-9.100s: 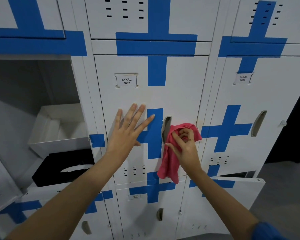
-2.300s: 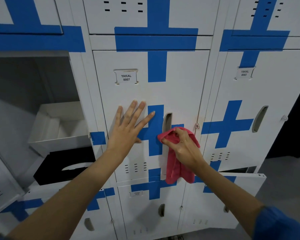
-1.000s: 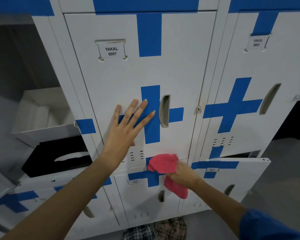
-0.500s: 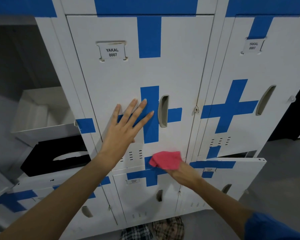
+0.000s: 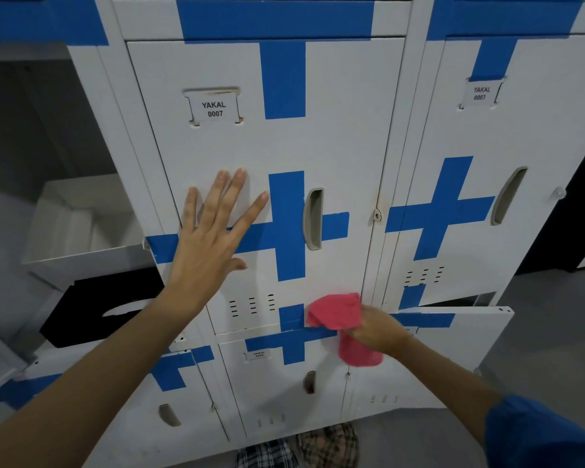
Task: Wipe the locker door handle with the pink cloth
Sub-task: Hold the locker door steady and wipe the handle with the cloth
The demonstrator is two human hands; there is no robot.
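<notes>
Handle [image 5: 313, 219]: recessed grey pull on the right side of the door labelled YAKAL 0007 [image 5: 215, 109], sitting on the blue tape cross [image 5: 287, 228]. Nothing touches it right now.

Pink cloth [image 5: 338, 314]: well below the handle, at the bottom right corner of the same door, bunched. Its upper part lies against the door's lower edge; a tail hangs down over the locker underneath.

Right hand [image 5: 375, 327]: just right of the cloth, fingers curled round it and gripping it.

Left hand [image 5: 213, 231]: left of the handle, fingers straight and spread, palm flat on the door. Looks like it is bracing the door shut.

Further out from the handle: an open compartment far left with a white box [image 5: 81, 224] inside, a second closed door to the right with its own grey pull [image 5: 509, 195], and a swung-open door [image 5: 460, 336] at lower right.

Step read: cloth is off the handle, so either between strokes or the wipe is finished; can't tell which. If another pass is needed, the right hand has to lift the cloth back up to the handle and run it along the recess, with the left hand bracing.
</notes>
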